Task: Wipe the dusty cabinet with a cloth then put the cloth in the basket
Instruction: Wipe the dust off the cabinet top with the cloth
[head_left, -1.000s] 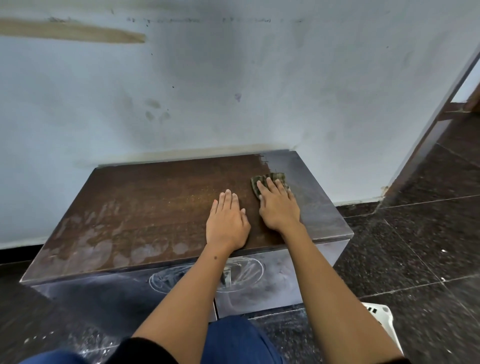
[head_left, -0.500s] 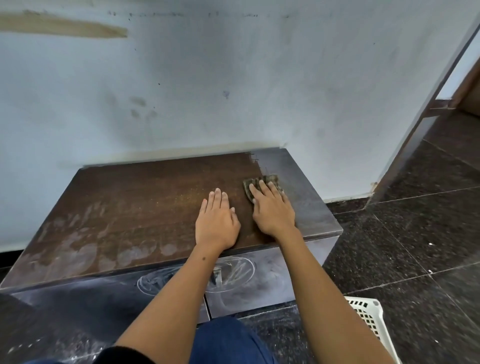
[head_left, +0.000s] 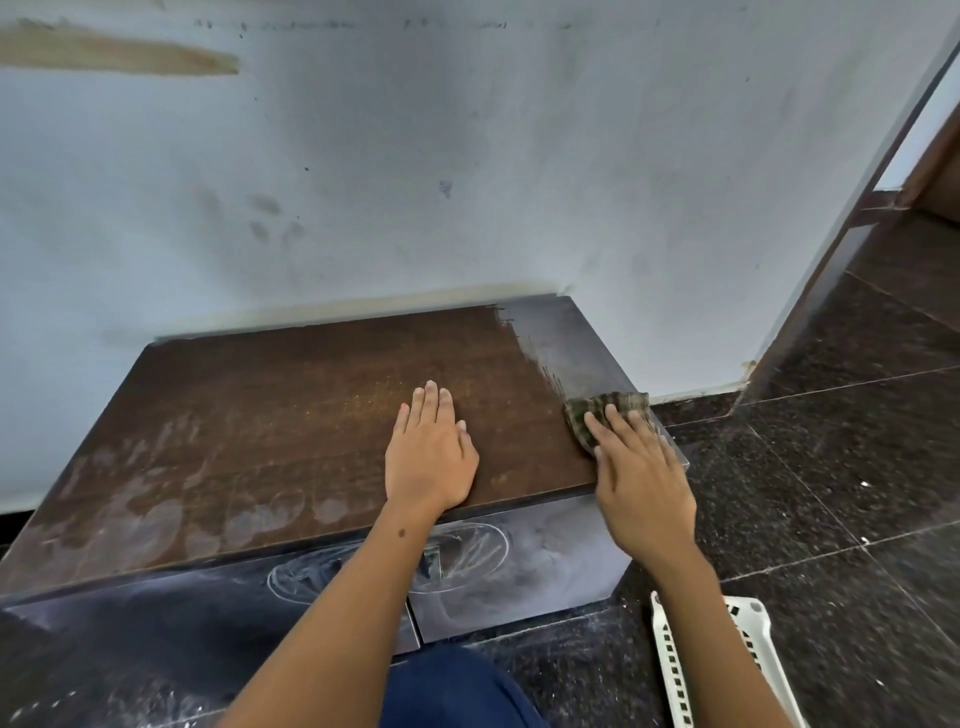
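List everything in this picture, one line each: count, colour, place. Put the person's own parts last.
cabinet: one, brown dusty top with a wiped dark strip at its right end, low against the wall.
cloth: one, dark checked, at the right edge of the cabinet top, under the right hand.
basket: one, white plastic, on the floor at bottom right, partly hidden by the right arm.
wall: one, pale and smudged, behind the cabinet.
floor: dark speckled tiles, right of and in front of the cabinet.
left hand: one, flat on the cabinet top.
right hand: one, fingers pressing the cloth.

One cabinet (head_left: 291, 415), one cloth (head_left: 605, 410), one basket (head_left: 670, 670), two hands: left hand (head_left: 428, 457), right hand (head_left: 641, 478).
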